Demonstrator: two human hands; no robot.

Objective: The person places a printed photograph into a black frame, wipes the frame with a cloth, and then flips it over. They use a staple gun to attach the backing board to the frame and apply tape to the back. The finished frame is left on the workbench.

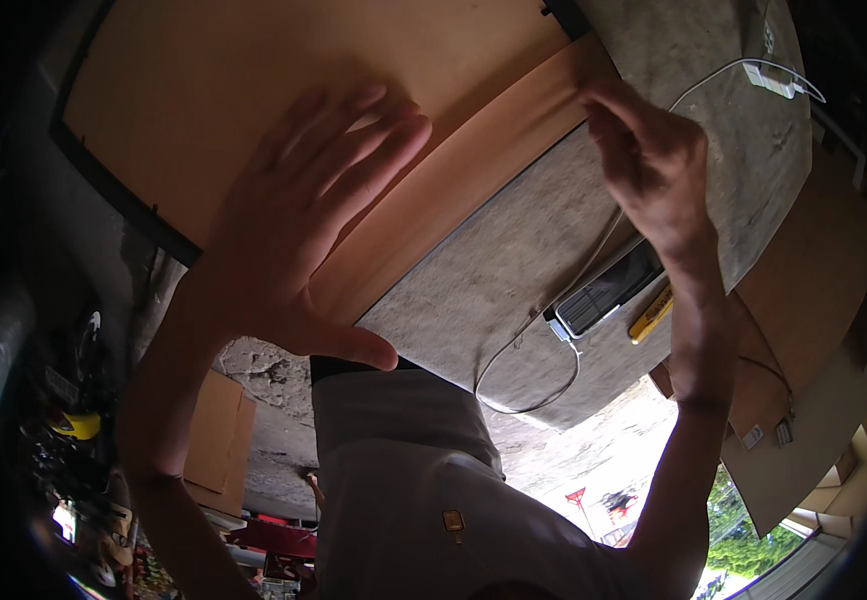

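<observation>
A large light-brown panel (184,90) with black edging lies ahead of me. Along its near side runs a long, smooth brown strip (474,150) with a thin dark lower edge. My left hand (304,220) is open over the panel and strip, fingers spread and thumb stretched out toward me. Whether its palm touches the surface is unclear. At the strip's far right end, my right hand (649,160) has its fingers curled together, the tips against the strip's edge. Whatever lies between those fingertips is hidden.
On the grey, stained tabletop (494,270) lie a dark phone (609,290) with a white cable (529,400) and a yellow-handled tool (651,318), both beside my right forearm. A white power strip (774,78) sits at the far right. Cardboard (219,430) stands at lower left.
</observation>
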